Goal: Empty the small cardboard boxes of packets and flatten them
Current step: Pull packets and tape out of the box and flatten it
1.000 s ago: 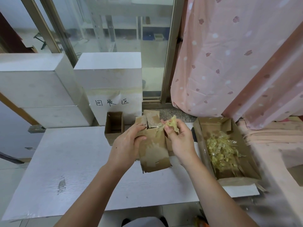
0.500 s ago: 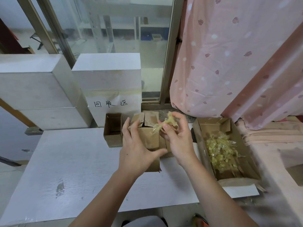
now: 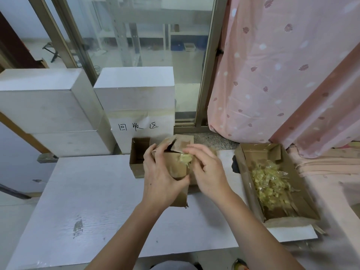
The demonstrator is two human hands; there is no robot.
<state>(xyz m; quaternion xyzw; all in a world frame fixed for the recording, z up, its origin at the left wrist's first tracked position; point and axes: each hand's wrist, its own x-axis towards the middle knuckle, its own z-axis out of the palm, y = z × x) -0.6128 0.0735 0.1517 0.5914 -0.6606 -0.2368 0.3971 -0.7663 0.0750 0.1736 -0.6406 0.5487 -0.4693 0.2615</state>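
Both hands grip the small cardboard box (image 3: pixel 176 168), left hand (image 3: pixel 161 178) covering its front, right hand (image 3: pixel 208 172) blurrily pinching yellowish packets (image 3: pixel 185 158).

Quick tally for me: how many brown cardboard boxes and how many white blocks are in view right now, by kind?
Brown cardboard boxes: 3, namely the held small box, the open small box behind the left hand, and the large tray box holding the loose packets.
White blocks: 2, the left block and the labelled block.
Total: 5
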